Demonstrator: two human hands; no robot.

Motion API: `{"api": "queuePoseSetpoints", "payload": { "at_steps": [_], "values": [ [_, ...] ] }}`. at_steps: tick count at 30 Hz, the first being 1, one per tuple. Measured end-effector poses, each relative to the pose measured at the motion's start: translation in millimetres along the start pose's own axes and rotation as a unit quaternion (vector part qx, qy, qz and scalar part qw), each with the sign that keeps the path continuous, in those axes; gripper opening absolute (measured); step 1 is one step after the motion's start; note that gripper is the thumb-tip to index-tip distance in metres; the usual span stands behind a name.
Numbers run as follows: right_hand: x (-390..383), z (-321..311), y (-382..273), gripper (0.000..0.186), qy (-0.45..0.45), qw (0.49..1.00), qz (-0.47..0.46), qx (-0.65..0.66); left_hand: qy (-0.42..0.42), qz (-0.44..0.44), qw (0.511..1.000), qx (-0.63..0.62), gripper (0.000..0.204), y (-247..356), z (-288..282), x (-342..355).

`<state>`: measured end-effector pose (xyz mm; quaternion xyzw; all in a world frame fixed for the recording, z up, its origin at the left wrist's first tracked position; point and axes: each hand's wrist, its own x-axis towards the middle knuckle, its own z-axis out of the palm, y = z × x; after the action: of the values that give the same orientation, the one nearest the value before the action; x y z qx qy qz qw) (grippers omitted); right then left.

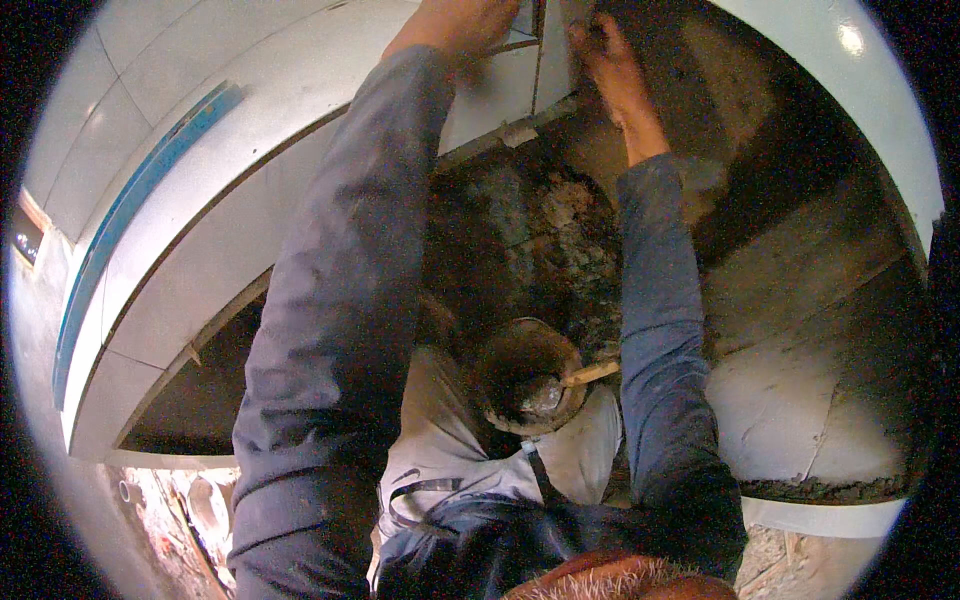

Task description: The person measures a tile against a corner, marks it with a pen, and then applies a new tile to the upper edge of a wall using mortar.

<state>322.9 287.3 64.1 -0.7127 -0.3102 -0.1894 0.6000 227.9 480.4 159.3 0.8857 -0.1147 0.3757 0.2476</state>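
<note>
Both my arms, in dark blue sleeves, reach up to the wall at the top of the view. My left hand (458,22) lies on a white tile (500,85), its fingertips cut off by the picture's edge. My right hand (610,62) grips the right edge of the same tile, against the bare grey mortar wall (760,150). Beneath the tile runs a narrow ledge strip (510,135).
White wall tiles (250,180) with a blue stripe (130,200) cover the left. A round pan of mortar (528,378) with a wooden-handled trowel (592,373) sits below between my arms. Rough mortar (560,240) lies above it, rubble (190,510) at the lower left.
</note>
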Motion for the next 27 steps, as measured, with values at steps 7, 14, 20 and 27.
{"api": "queuePoseSetpoints", "payload": {
  "at_steps": [7,14,20,27],
  "values": [
    [2.7,-2.8,28.1,0.067,0.042,0.993,-0.059,-0.088,0.009,-0.017,0.999,-0.045,0.089,-11.8,10.7,-2.5],
    [4.1,-11.6,11.7,0.069,0.002,1.0,0.014,-0.02,0.063,0.063,0.995,0.05,0.084,-20.5,26.0,12.6],
    [-10.7,-26.9,-9.0,0.069,-0.003,0.998,0.048,-0.032,0.03,-0.058,0.997,-0.038,0.066,20.7,13.9,-7.7],
    [-3.8,-26.6,4.9,0.058,-0.005,0.998,0.051,-0.028,0.105,0.074,0.988,0.081,0.078,-12.0,42.4,8.6]
  ]
}}
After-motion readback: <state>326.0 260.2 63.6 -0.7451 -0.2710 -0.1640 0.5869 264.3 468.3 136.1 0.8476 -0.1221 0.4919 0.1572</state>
